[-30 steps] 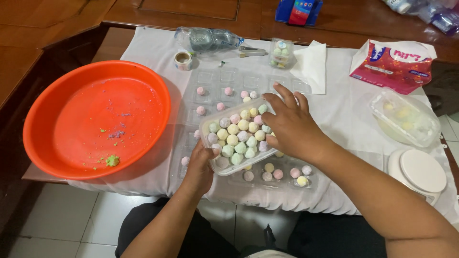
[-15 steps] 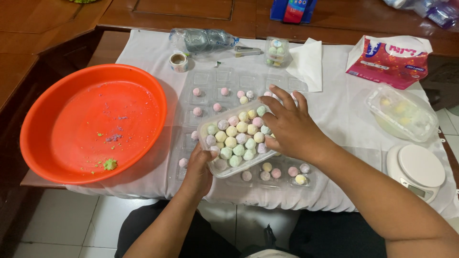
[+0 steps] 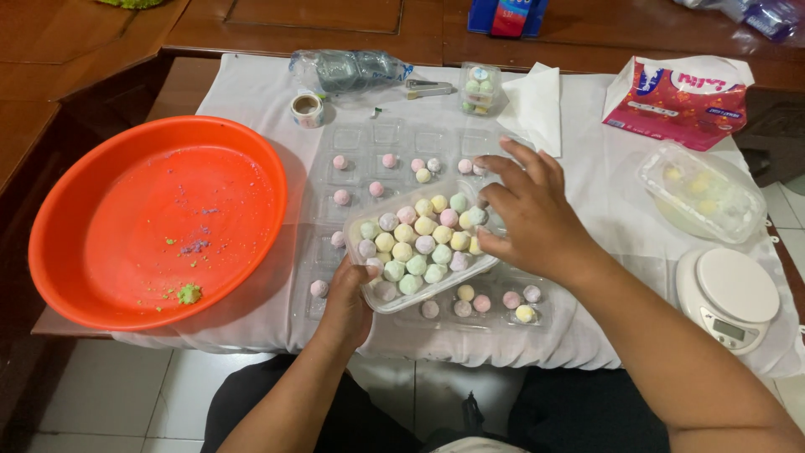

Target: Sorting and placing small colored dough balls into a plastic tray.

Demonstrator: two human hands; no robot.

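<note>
My left hand point(image 3: 345, 304) grips the near left corner of a clear plastic tray point(image 3: 381, 300) filled with several small pastel balls point(image 3: 417, 244) in pink, yellow, green and white. My right hand point(image 3: 528, 220) rests on the tray's right side, thumb and fingertips pinching at a ball by its edge, other fingers spread. The tray lies tilted over a larger clear moulded sheet point(image 3: 369, 143) with a few loose balls in its pockets.
A big orange basin point(image 3: 126, 277) with coloured crumbs sits left. A white kitchen scale point(image 3: 729, 295) and a clear lidded box point(image 3: 700, 193) are right. At the back stand a plastic bottle point(image 3: 348, 71), a tape roll point(image 3: 307, 108), a small filled box point(image 3: 480, 87), a napkin point(image 3: 537, 105) and a pink packet point(image 3: 679, 96).
My right hand has slid from over the tray's middle to its right edge. The left hand keeps its hold on the tray's corner.
</note>
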